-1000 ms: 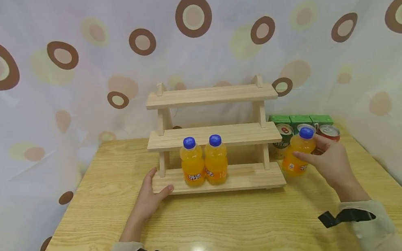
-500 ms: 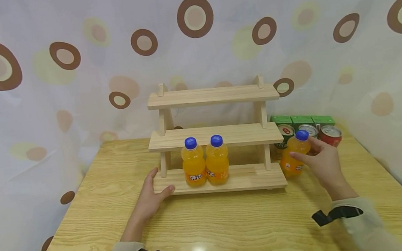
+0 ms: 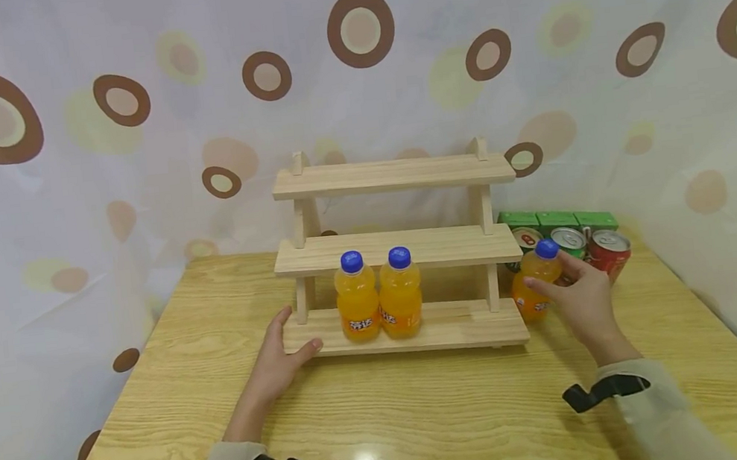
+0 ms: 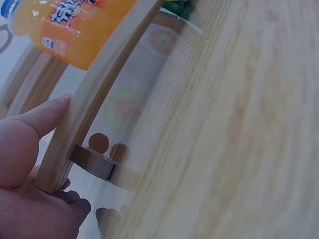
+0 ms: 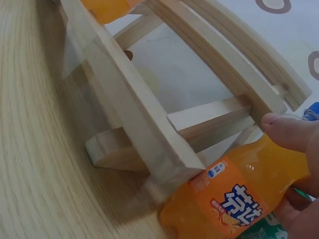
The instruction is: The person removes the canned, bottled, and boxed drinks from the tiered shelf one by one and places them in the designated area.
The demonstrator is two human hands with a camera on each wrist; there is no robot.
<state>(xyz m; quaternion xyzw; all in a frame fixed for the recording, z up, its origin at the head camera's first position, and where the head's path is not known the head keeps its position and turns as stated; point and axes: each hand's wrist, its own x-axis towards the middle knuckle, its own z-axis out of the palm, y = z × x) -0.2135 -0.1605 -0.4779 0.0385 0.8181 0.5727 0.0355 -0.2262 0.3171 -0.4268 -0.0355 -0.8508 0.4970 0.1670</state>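
Note:
A three-tier wooden display rack (image 3: 391, 173) stands on the table. Two orange soda bottles (image 3: 358, 298) with blue caps stand side by side on its bottom tier, left of the middle. My left hand (image 3: 276, 359) grips the left end of that tier; in the left wrist view the thumb (image 4: 52, 113) lies against the board and the fingers reach round its end. Just beyond the tier's right end, my right hand (image 3: 583, 297) holds a third orange soda bottle (image 3: 533, 286) upright. In the right wrist view this bottle (image 5: 239, 194) overlaps the board's corner; whether they touch I cannot tell.
Behind the held bottle, several drink cans, among them a red one (image 3: 609, 253), stand before green boxes (image 3: 556, 221) at the table's back right. A patterned curtain (image 3: 355, 104) hangs close behind the rack. The wooden table (image 3: 395, 422) extends in front.
My right hand has moved left with the bottle, bringing it closer to the rack's right end and uncovering more of the red can. My left hand keeps its grip on the rack.

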